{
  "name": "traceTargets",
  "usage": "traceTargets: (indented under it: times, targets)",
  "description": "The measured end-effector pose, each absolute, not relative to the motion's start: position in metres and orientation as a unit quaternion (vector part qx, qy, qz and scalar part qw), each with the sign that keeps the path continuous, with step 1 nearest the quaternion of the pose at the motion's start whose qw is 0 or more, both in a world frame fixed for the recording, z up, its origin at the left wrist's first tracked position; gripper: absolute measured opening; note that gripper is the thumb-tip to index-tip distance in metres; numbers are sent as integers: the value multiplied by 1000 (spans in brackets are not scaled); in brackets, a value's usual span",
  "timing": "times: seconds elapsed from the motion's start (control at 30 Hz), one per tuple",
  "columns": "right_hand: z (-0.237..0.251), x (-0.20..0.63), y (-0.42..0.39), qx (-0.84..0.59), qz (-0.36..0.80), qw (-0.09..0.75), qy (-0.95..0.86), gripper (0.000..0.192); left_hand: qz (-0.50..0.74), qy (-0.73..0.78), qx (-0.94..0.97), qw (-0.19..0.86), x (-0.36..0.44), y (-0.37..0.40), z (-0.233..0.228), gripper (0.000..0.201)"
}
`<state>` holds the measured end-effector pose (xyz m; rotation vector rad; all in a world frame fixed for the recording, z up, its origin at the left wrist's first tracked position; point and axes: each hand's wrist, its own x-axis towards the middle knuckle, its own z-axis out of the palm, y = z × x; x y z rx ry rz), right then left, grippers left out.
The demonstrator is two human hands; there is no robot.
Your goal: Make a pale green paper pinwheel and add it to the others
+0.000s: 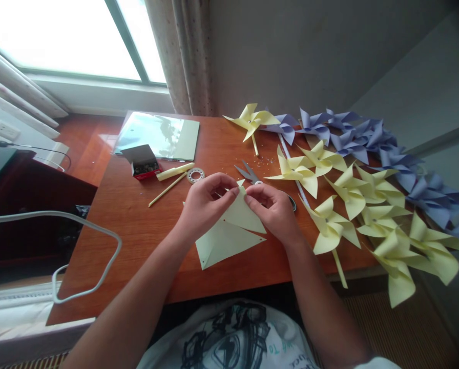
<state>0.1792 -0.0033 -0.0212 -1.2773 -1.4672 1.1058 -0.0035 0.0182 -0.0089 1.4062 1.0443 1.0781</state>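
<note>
A pale yellow paper square [225,238] lies on the wooden table [137,241], cut into triangular flaps. My left hand [206,202] and my right hand [270,207] both pinch one flap [242,211], folded up toward the middle. Scissors [248,173] lie just beyond my fingers. A small roll of tape [195,175] sits to the left of them.
Several finished yellow pinwheels [345,205] and purple pinwheels [368,138] crowd the table's right side. A small open box of pins [143,163], yellow sticks [173,179] and a glossy sheet pack [158,136] lie at the back left. A white tube frame [87,256] stands left.
</note>
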Motion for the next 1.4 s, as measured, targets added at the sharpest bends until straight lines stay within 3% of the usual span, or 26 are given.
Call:
traceTargets:
  times: [0.4,0.63,0.9,1.17,1.27,1.4]
  targets:
    - [-22,180,-5,-496,422,425,-629,9,429,449,587,519,-1,16,-6,16]
    - [-20,178,-7,-480,463,480,-570,10,390,451,627,501,0,14,-7,17]
    - [-15,178,-8,-486,460,458,-585,14,398,438,608,529,3,13,-7,16]
    - [-17,185,-5,-458,516,562,-456,16,543,515,508,427,-21,30,3,9]
    - [-18,188,-2,-431,541,596,-408,16,585,533,460,403,-28,37,-3,14]
    - [-17,191,1,-406,558,626,-363,14,569,517,448,456,-26,39,-9,29]
